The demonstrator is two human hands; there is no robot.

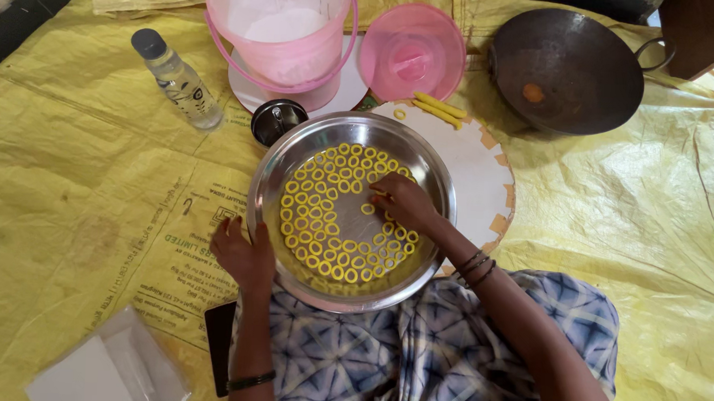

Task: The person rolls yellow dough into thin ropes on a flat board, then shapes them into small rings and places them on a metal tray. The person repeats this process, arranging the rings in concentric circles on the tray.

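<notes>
Steel bowl (272, 182): centre frame; yellow dough rings (316, 231) cover left, top and lower floor; bare patch mid-right, judged mostly filled.
Left hand (243, 252): fingers curled over near-left rim, gripping it.
Right hand (403, 202): inside bowl, fingertips together, apparently pinching a ring.
Dough sticks (438, 108): on white board (477, 173), upper centre, uncut.

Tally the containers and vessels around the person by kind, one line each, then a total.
Steel bowl of yellow rings, left hand on its rim, right hand inside: 1
Pink bucket: 1
Pink lid: 1
Dark wok: 1
Clear bottle: 1
Total: 5
</notes>
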